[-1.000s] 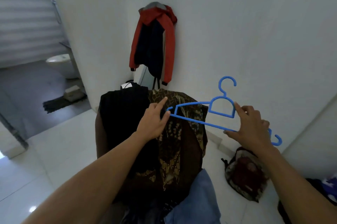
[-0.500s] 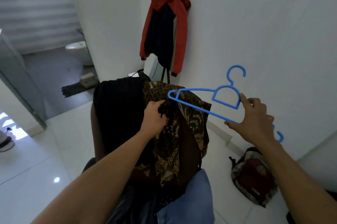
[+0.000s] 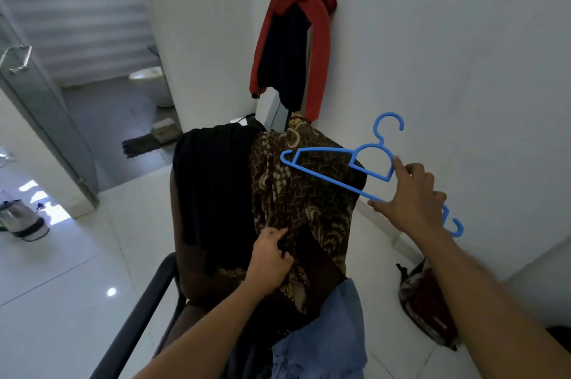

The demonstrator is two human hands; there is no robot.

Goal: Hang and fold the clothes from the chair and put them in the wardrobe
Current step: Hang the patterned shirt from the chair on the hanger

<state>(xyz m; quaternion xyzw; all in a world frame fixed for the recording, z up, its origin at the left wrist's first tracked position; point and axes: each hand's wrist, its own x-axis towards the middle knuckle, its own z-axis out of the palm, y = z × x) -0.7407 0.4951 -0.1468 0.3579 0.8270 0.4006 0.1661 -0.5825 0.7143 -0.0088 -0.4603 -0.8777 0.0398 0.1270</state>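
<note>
The brown patterned shirt hangs over the back of the chair, beside a black garment draped on the same back. Your left hand pinches a fold of the shirt low on the chair back, fingers curled into the cloth. Your right hand grips a blue hanger by its lower bar, hook upward, just above the chair back's right side. A blue denim piece lies at the chair's near edge. A red jacket hangs on the wall beyond the chair. You seem to be starting the hanging step. Next, lift the shirt free and find its collar for the hanger.
</note>
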